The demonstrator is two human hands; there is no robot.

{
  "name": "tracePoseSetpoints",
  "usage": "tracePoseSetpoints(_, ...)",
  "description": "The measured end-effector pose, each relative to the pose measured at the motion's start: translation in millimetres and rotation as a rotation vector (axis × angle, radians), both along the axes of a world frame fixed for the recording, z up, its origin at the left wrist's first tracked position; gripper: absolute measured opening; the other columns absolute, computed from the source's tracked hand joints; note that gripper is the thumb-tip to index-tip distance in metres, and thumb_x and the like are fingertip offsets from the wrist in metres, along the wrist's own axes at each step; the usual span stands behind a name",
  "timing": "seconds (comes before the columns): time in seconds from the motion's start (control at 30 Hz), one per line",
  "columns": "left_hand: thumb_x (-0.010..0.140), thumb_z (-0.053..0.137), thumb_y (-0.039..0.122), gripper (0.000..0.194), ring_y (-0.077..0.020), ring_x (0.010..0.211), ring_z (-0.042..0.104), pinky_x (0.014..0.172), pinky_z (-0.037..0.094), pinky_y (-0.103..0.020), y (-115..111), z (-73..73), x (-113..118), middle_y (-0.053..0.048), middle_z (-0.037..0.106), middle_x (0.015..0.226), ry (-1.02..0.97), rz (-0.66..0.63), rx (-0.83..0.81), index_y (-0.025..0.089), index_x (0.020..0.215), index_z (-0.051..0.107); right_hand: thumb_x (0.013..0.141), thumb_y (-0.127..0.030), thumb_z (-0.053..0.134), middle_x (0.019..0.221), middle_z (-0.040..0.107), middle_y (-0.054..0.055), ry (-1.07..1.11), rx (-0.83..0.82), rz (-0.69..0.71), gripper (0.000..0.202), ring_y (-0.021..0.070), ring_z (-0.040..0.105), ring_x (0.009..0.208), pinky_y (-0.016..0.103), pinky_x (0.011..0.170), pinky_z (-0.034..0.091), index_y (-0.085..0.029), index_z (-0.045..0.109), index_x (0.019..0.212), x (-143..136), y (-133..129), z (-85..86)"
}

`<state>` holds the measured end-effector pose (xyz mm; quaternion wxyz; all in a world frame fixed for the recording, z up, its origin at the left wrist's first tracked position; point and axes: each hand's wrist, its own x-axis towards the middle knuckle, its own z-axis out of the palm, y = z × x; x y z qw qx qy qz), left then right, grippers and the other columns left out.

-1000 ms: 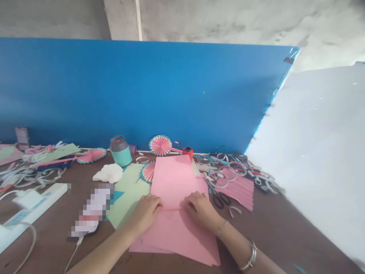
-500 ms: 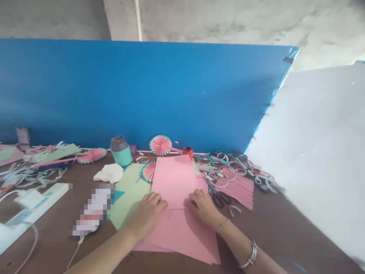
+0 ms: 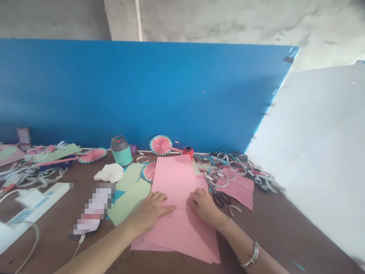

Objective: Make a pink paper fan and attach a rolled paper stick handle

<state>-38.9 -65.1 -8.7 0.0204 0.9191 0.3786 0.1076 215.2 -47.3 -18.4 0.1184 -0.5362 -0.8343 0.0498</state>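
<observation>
Presently | jar (image 3: 122, 155) lidded, contents hidden | on pink paper (image 3: 173, 177): left hand (image 3: 151, 213), grip released; right hand (image 3: 204, 205), can't tell

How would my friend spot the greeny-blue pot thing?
Find the big blue board behind the table. Just beyond the crumpled white lump stands the turquoise pot. Only it, not the lump or the purple thing beside it, has a grey lid.

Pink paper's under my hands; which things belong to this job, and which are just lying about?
Likely part of it:
- pink paper, under left hand and right hand
- pleated pink paper
- scissors, untouched

Seemingly just lying about:
- phone
- power strip
- turquoise flask
</observation>
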Motion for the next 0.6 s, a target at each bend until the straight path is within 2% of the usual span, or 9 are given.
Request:
tracePoseSetpoints(0.4, 0.087, 0.042, 0.008, 0.048, -0.0196, 0.107, 0.047, 0.09, 0.036, -0.036, 10, -0.6, -8, -0.001, 0.056, 0.117, -0.036, -0.005, -0.095, 0.041, 0.119, 0.056, 0.092, -0.024, 0.044, 0.099, 0.055, 0.01, -0.148, 0.097, -0.017, 0.016, 0.0258, 0.047, 0.093, 0.036, 0.078, 0.032, -0.017, 0.057, 0.095, -1, -5, 1.2)
tracePoseSetpoints(0.5, 0.087, 0.043, 0.008, 0.047, -0.0201, 0.106, 0.047, 0.09, 0.036, -0.036, 9, -1.7, -7, -0.002, 0.056, 0.115, -0.042, -0.012, -0.067, 0.04, 0.12, 0.056, 0.088, -0.015, 0.044, 0.104, 0.055, 0.012, -0.131, 0.143, 0.001, 0.017, 0.0268, 0.046, 0.098, 0.038, 0.082, 0.032, -0.016, 0.055, 0.101, -7, -9, 2.4)
tracePoseSetpoints(0.6, 0.087, 0.043, 0.009, 0.046, -0.0209, 0.106, 0.046, 0.09, 0.036, -0.037, 7, -0.7, -5, -0.004, 0.056, 0.114, -0.019, -0.032, -0.022, 0.038, 0.122, 0.054, 0.082, -0.004, 0.041, 0.12, 0.052, 0.013, -0.065, 0.172, 0.118, 0.035, 0.0262, 0.039, 0.114, 0.039, 0.091, 0.03, -0.016, 0.052, 0.113, -19, -12, 3.5)
